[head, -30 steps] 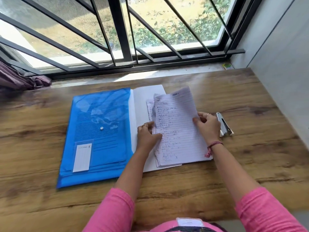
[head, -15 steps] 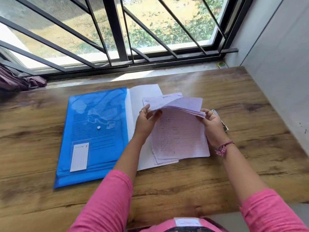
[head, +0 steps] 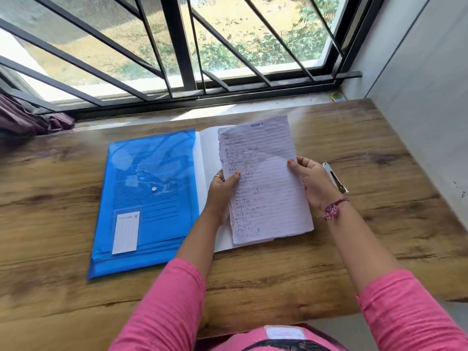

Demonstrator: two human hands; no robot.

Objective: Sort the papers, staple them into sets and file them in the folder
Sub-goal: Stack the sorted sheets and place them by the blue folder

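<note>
I read "SECTION 1" heading the lined papers [head: 263, 181]; my left hand [head: 222, 193] and right hand [head: 312, 181] pinch their side edges, thumbs on top, over the wooden table [head: 379, 224], beside the blue folder [head: 144, 198] and stapler [head: 334, 177].

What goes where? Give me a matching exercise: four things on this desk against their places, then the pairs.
Things:
1. blue folder
2. stapler
3. lined papers
4. purple cloth

Places:
A. far left, on the sill
B. held in both hands
C. flat on the desk, left of the papers
D. on the desk beside the right hand

Pairs: 1-C, 2-D, 3-B, 4-A
</note>
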